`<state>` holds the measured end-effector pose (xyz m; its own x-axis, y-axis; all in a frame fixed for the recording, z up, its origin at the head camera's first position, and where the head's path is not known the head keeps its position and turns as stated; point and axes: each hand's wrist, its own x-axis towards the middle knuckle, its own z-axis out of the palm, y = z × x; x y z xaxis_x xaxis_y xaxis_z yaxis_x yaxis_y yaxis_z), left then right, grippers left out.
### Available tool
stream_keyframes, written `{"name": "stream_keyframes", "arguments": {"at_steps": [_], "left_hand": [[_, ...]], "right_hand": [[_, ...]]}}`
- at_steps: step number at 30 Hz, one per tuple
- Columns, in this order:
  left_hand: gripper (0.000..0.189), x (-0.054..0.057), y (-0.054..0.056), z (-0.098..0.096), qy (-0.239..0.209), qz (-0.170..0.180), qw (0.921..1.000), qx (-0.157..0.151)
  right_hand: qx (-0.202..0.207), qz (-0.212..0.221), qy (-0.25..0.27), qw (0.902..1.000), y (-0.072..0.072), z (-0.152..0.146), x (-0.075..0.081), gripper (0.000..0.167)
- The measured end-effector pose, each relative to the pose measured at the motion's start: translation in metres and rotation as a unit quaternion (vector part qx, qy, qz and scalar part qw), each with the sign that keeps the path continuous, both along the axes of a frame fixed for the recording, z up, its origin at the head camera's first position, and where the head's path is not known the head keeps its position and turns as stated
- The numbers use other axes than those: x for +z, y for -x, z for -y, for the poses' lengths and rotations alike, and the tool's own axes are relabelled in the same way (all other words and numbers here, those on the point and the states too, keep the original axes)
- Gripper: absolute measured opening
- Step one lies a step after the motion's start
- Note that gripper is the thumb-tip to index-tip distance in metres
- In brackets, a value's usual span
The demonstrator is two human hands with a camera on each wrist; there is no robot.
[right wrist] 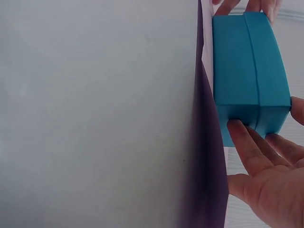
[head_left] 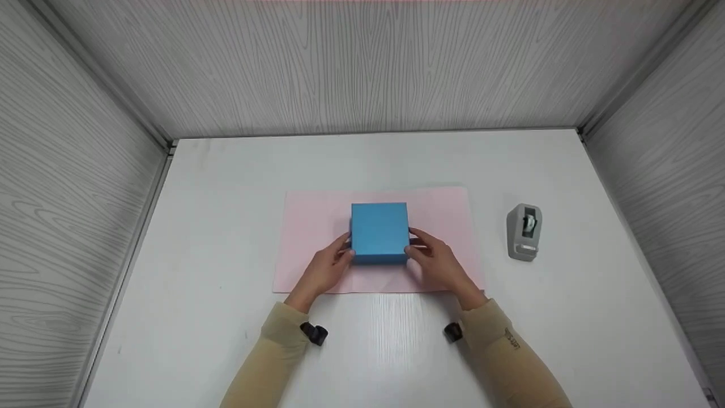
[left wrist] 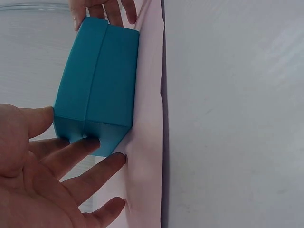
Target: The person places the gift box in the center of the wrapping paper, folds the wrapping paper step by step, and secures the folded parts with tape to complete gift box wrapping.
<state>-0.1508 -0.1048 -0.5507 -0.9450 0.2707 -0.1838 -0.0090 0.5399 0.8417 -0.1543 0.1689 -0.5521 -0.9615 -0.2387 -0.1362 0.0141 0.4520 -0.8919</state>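
A blue lidded box [head_left: 379, 229] sits over the middle of a sheet of pink paper [head_left: 310, 218]. My left hand [head_left: 327, 268] holds its left side, thumb at the near top corner and fingers along the side wall. On the opposite side my right hand [head_left: 440, 263] grips it in much the same way. In the left wrist view, the left hand's fingertips [left wrist: 91, 144] press the box's end face below the lid seam. The right wrist view shows the right fingertips [right wrist: 236, 126] against the other end, its thumb at the lid's edge.
A grey tape dispenser [head_left: 522, 233] stands on the white table [head_left: 226, 226] to the right of the paper. Wood-grain panels [head_left: 362, 68] enclose the table at the back and both sides. The paper's near edge shows a dark purple underside [right wrist: 212, 190] in the right wrist view.
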Motion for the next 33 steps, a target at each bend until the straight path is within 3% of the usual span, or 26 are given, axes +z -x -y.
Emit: {"name": "stream_keyframes", "arguments": {"at_steps": [21,33], "left_hand": [[0.054,-0.0012,0.0003,-0.001,0.0,-0.007,1.0,0.005],[0.055,-0.003,-0.0005,-0.0002,0.002,-0.014,0.9999,-0.005]], "right_hand": [[-0.003,0.013,-0.011,0.9999,-0.0009,0.0004,0.0008,0.054],[0.002,-0.007,-0.004,1.0,0.0007,-0.0001,-0.0023,0.053]]}}
